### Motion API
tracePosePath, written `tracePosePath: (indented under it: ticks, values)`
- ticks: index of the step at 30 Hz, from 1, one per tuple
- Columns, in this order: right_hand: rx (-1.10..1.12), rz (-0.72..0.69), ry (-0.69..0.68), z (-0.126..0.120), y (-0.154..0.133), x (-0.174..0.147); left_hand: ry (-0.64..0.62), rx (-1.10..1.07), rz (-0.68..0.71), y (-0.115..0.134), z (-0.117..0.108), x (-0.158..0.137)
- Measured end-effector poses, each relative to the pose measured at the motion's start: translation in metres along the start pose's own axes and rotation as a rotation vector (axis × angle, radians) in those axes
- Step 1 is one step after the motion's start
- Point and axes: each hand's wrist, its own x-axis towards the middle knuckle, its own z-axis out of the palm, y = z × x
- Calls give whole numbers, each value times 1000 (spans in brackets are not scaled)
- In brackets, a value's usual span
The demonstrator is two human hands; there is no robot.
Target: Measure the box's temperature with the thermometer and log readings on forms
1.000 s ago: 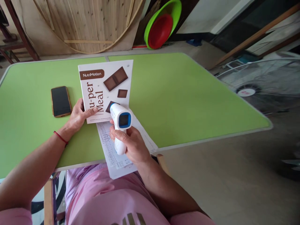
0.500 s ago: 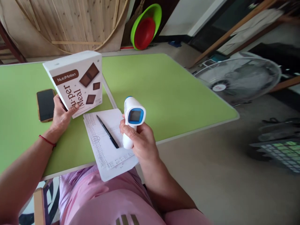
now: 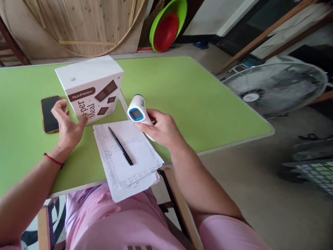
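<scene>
A white infrared thermometer (image 3: 139,111) with a blue-framed display is gripped by my right hand (image 3: 163,129), tilted leftward above the table. A white NutriMotion box (image 3: 97,93) stands upright on the table, its printed front facing me. My left hand (image 3: 69,126) is open at the box's lower left, fingers apart; the thumb tip overlaps the box's front, and I cannot tell if it touches. Left of the box lies a phone (image 3: 50,114) with a dark screen. Sheets of handwritten paper (image 3: 140,152) lie at the table edge, with a black pen (image 3: 121,146) on top.
The green table (image 3: 166,86) has a pale rim. Beyond its right side stands a fan (image 3: 275,90). Green and red basins (image 3: 166,31) lean behind the table, beside a round wooden panel (image 3: 85,24). A chair armrest (image 3: 182,208) is at my right.
My left hand has let go of the box, which now stands upright on the table. My right hand has turned the thermometer and tilted it to the left.
</scene>
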Motion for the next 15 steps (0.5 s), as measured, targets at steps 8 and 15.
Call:
tracePosePath:
  ticks: [8,15]
  values:
    - [-521,80,-120,20,14,22,-587,58,637,77,-12,-32]
    - [-506,-99,-4,22,37,17,-1050,228,777,85,1,-67]
